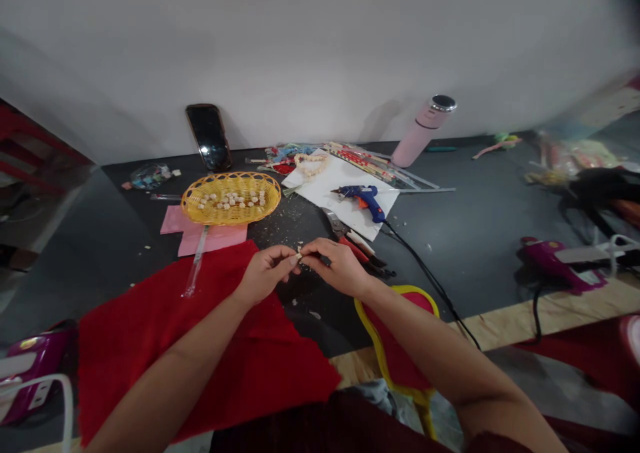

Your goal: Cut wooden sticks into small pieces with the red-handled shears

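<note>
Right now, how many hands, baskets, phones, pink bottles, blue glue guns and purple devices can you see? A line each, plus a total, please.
Hands: 2 (left hand and right hand, fingertips meeting at a pale piece)
Yellow basket: 1
Phone: 1
Pink bottle: 1
Blue glue gun: 1
Purple devices: 2 (left-side device, right-side device)
Total: 8
</note>
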`<control>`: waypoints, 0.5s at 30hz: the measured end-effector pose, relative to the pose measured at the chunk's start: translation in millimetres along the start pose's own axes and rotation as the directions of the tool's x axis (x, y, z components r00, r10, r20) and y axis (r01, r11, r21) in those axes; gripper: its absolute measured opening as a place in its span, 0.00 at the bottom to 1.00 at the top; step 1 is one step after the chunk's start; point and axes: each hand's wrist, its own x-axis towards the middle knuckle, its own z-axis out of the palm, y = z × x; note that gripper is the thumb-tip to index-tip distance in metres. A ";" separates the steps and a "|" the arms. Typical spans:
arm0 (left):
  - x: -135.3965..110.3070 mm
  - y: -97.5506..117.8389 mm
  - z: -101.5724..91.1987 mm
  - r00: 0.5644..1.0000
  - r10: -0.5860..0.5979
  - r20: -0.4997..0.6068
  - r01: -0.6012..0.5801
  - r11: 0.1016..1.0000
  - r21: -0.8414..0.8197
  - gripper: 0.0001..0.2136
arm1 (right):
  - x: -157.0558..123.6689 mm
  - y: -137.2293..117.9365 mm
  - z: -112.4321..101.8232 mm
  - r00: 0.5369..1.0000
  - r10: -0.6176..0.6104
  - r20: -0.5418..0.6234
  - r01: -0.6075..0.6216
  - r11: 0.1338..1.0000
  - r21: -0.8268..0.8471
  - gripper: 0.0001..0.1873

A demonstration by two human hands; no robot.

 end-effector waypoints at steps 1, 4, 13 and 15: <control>0.2 0.1 0.1 1.000 -0.001 -0.004 0.001 1.000 -0.002 0.10 | -0.2 -0.7 -0.1 0.999 0.038 0.014 -0.038 0.999 0.024 0.04; 0.4 0.8 -0.2 1.000 -0.001 -0.004 0.001 1.000 -0.002 0.10 | -1.3 -1.8 -0.3 0.990 0.121 0.072 -0.127 0.988 0.086 0.05; -0.6 1.4 1.0 0.998 -0.010 0.055 0.004 0.995 0.102 0.09 | -1.9 -3.5 -5.0 0.973 0.187 0.136 -0.201 0.975 0.099 0.10; -1.0 1.1 2.1 0.998 -0.006 0.062 -0.002 0.993 0.121 0.08 | -1.4 -3.4 -5.4 0.972 0.184 0.143 -0.197 0.977 0.087 0.10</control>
